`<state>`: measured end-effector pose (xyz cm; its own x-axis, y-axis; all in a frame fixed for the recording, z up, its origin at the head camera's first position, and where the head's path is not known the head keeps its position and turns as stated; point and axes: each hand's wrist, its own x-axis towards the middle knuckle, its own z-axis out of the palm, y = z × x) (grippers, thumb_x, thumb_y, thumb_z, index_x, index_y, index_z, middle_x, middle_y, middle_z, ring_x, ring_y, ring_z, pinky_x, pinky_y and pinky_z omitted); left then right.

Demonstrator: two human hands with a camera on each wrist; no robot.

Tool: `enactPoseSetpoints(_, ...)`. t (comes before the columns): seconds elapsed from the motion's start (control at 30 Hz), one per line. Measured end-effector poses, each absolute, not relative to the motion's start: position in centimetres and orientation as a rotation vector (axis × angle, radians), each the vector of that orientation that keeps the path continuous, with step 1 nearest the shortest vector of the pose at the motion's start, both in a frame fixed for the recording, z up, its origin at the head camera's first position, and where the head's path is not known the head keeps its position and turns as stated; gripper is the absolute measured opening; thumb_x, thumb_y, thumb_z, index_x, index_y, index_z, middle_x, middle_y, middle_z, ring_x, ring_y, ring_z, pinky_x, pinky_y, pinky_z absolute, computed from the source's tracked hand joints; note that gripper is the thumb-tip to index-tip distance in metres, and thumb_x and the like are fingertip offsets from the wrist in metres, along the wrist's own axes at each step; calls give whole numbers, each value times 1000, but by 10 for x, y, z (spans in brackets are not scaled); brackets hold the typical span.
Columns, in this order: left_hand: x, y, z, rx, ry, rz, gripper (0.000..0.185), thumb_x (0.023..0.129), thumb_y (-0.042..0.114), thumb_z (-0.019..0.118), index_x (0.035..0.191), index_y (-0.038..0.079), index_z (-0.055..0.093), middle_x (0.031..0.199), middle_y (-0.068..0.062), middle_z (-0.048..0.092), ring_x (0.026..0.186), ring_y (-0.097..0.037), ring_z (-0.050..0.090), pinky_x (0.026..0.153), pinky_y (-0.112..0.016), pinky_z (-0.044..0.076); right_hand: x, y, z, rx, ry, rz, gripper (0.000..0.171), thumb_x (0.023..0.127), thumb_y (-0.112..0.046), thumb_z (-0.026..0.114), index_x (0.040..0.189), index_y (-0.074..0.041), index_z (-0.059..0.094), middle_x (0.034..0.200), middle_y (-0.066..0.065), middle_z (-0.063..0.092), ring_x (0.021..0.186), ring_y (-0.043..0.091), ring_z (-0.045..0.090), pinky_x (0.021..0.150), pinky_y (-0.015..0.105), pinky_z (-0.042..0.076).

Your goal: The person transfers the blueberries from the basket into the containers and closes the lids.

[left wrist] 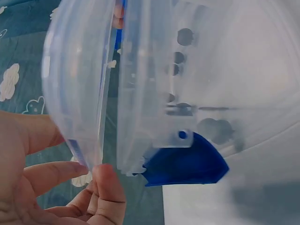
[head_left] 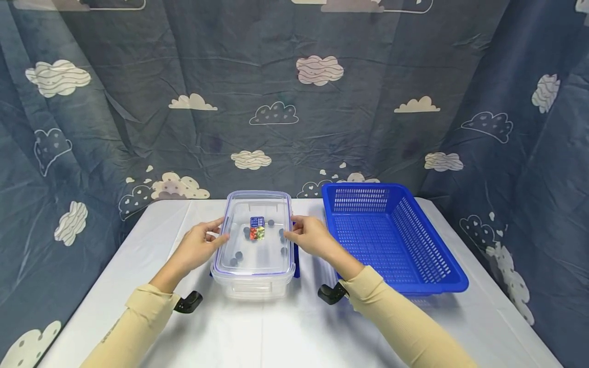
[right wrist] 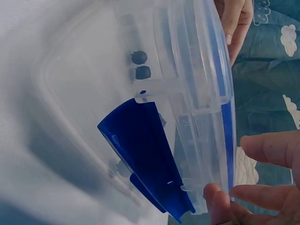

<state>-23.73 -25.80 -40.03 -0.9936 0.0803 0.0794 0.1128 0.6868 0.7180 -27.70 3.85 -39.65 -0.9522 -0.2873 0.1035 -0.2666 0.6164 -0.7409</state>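
A clear lid with a purple-edged rim and a small printed label lies over a clear plastic food container. My left hand pinches the lid's left edge between thumb and fingers. On the opposite edge, my right hand pinches the lid the same way. The left wrist view shows a gap between lid and container rim on that side. Blue side latches hang splayed outward. Several small dark round things, like blueberries, show through the clear plastic.
To the right stands a large blue plastic basket with slotted walls, close by my right forearm. A white cloth covers the table. Dark curtains with cloud prints hang behind and at both sides.
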Motion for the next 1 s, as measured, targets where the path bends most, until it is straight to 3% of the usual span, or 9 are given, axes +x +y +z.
enactPoseSetpoints(0.43, -239, -262, -411, -147, -2868, -1252, 61, 104, 24, 69, 157, 0, 51, 132, -24, 68, 104, -27, 73, 77, -27, 56, -276, 40, -396, -549, 2763, -1162, 59, 96, -17, 78, 145, 10, 60, 115, 21, 78, 106, 30, 77, 84, 36, 66)
enactPoseSetpoints(0.63, -237, -261, -414, -141, -2877, -1223, 60, 104, 25, 70, 157, 1, 52, 133, -25, 68, 105, -28, 73, 77, -28, 57, -273, 39, -395, -533, 2767, -1119, 59, 96, -17, 79, 145, 9, 61, 107, 18, 81, 100, 25, 76, 76, 30, 63)
enactPoseSetpoints(0.87, -237, -258, -415, -143, -2873, -1189, 59, 104, 24, 70, 156, 2, 54, 134, -25, 66, 105, -28, 71, 77, -28, 55, -270, 41, -396, -547, 2774, -1061, 59, 98, -17, 78, 147, 9, 58, 124, 23, 75, 105, 29, 75, 81, 35, 66)
enactPoseSetpoints(1.0, -237, -257, -416, -149, -2865, -1168, 58, 104, 23, 70, 155, 2, 55, 133, -25, 65, 104, -28, 71, 77, -30, 56, -271, 41, -397, -556, 2767, -1037, 59, 99, -17, 77, 148, 9, 58, 122, 21, 74, 104, 28, 75, 78, 34, 65)
